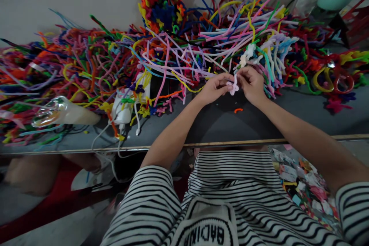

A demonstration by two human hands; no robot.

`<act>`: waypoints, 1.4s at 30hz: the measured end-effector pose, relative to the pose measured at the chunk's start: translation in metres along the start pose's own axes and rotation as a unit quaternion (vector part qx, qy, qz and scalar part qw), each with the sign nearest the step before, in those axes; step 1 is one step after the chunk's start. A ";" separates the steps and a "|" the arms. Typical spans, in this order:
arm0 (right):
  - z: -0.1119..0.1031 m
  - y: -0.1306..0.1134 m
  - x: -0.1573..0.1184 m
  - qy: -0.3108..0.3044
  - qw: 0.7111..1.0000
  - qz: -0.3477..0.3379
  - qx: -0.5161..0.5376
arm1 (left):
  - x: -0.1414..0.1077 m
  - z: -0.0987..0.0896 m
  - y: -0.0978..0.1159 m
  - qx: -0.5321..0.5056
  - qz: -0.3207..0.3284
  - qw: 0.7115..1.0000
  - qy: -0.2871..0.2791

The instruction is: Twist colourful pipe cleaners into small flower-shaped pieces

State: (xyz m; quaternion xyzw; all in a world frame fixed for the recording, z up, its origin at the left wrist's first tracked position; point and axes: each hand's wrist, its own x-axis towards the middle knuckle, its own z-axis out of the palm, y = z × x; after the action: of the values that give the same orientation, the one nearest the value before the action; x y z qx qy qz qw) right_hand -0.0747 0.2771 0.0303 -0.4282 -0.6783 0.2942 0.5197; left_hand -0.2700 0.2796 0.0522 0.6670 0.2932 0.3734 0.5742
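Lilac flower (pixel 234 89) held; cup (pixel 78 112) perhaps filled.

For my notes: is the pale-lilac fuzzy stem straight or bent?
Bent: the stem forms small rounded loops at its lower end.

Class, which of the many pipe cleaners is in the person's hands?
The pale lilac pipe cleaner, bent into small loops, between the left hand and right hand. Most others lie heaped along the table; a short orange piece lies apart.
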 end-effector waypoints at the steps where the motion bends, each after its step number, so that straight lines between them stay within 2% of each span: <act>1: 0.000 0.001 0.000 0.001 1.000 -0.004 0.001 | 0.000 -0.001 -0.001 -0.004 0.003 1.000 -0.006; 12: 0.001 -0.011 -0.001 0.020 0.997 0.001 0.068 | 0.004 -0.005 -0.011 -0.018 0.096 0.995 -0.021; 17: 0.001 -0.011 -0.002 -0.021 0.997 -0.003 0.079 | 0.004 -0.008 -0.014 -0.008 0.073 0.997 0.004; 20: 0.001 -0.010 -0.003 -0.039 0.997 -0.012 0.064 | 0.004 -0.009 -0.016 0.002 0.068 0.998 0.018; 25: -0.002 -0.011 -0.005 -0.050 0.998 -0.044 0.015 | 0.007 -0.009 -0.021 0.021 0.096 0.994 0.038; 32: -0.002 -0.016 -0.006 -0.059 0.996 -0.063 -0.021 | 0.007 -0.008 -0.018 0.033 0.078 0.992 0.098; 37: -0.003 -0.015 -0.008 -0.060 0.994 -0.091 -0.033 | 0.006 -0.009 -0.017 0.075 0.094 0.987 0.103; 42: -0.005 -0.018 -0.009 -0.031 0.984 -0.134 -0.114 | 0.007 -0.010 -0.019 0.090 0.106 0.987 0.085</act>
State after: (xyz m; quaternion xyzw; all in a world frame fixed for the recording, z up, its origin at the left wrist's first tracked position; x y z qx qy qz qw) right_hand -0.0745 0.2605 0.0428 -0.3800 -0.7745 0.1558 0.4812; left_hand -0.2743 0.2938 0.0351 0.7092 0.3012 0.4595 0.4417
